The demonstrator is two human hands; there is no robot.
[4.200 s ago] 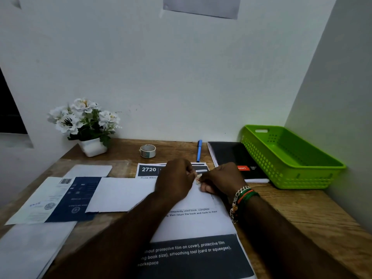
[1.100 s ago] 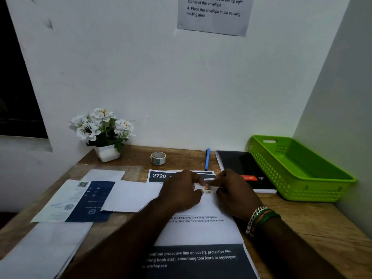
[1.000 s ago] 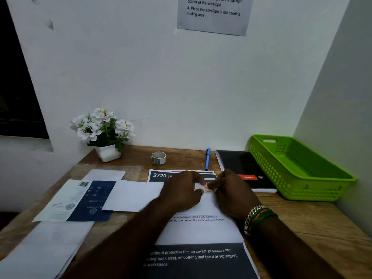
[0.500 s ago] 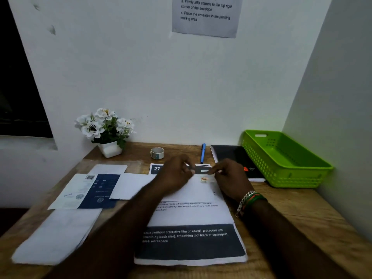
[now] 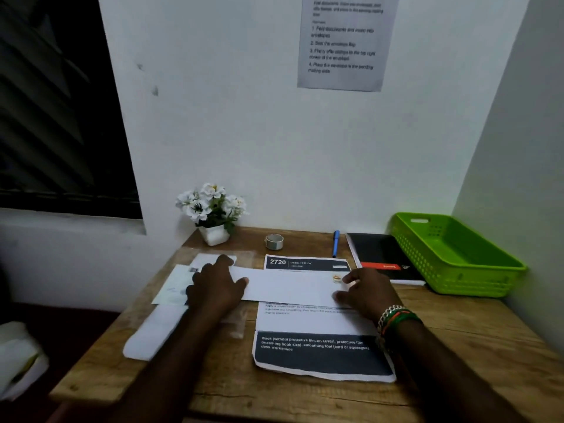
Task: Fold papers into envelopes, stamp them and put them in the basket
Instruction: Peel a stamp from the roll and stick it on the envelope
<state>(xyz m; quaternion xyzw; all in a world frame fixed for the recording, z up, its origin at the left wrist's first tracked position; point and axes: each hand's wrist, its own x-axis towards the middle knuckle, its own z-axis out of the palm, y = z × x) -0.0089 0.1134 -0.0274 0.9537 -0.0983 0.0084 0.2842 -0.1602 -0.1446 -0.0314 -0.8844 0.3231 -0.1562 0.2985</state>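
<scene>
A: In the head view, why is the envelope (image 5: 290,286) being held at both ends?

B: It is being steadied flat on the printed sheet (image 5: 317,355), probably so the stamp (image 5: 337,278) at its 2 o'clock corner bonds. The left hand (image 5: 215,290) is being pressed down with fingers spread; the right hand (image 5: 367,293) is being rested at the other end, fingers loosely extended, nothing gripped.

A: And what is being hidden?

B: The stamp's design is too blurred to read. The basket (image 5: 451,285) is waiting at 3 o'clock.

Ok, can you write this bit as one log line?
step: stamping | stamp: on envelope | left hand: flat on envelope | right hand: beside stamp | basket: empty
</scene>
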